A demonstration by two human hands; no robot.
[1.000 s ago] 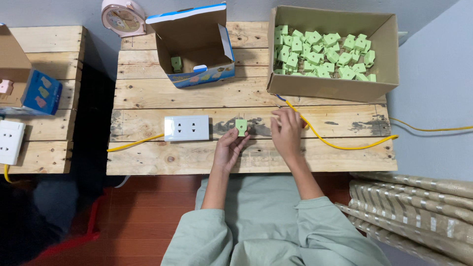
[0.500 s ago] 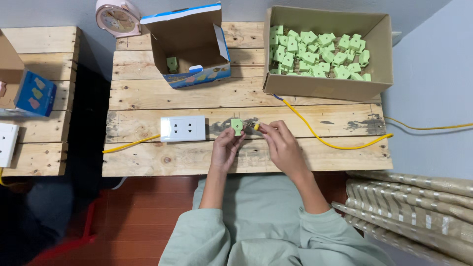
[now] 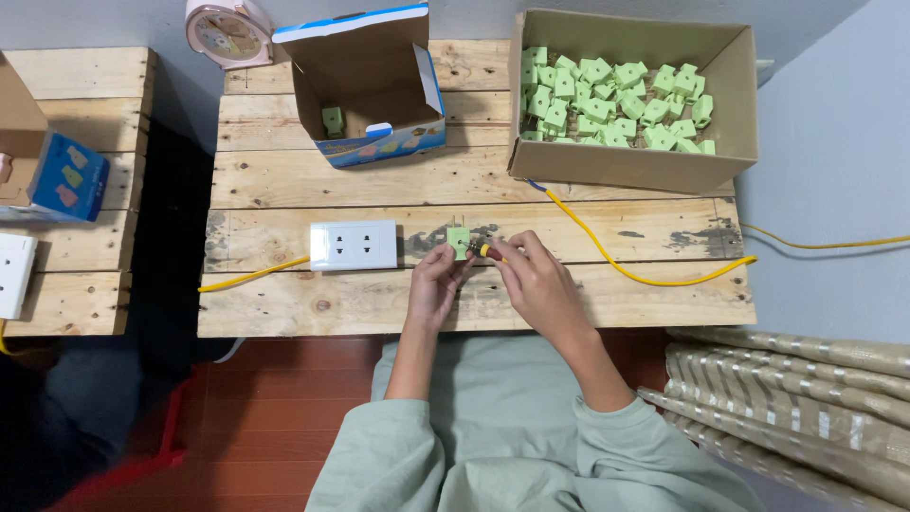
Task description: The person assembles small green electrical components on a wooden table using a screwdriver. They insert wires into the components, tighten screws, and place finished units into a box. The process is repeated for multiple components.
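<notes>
Both forearms are extended from the lower middle of the view up over the near edge of the wooden pallet table (image 3: pixel 569 303), the elbows bent and the wrists drawn close together. A small green plug adapter (image 3: pixel 459 242) is pinched between the thumb and fingertips of the left hand (image 3: pixel 434 286), and is held just above the table planks, a little to the right of the white socket strip (image 3: pixel 354 246). The right hand (image 3: pixel 533 283) is curled around a small tool with a red and yellow handle (image 3: pixel 485 250), whose tip is set against the right side of the adapter. A yellow cable (image 3: pixel 626 270) is seen running from under the right hand to the table's right edge. Further back, an open cardboard box (image 3: pixel 635 166) filled with more green adapters (image 3: pixel 616 100) and an open blue carton (image 3: pixel 365 85) are placed well apart from the hands
</notes>
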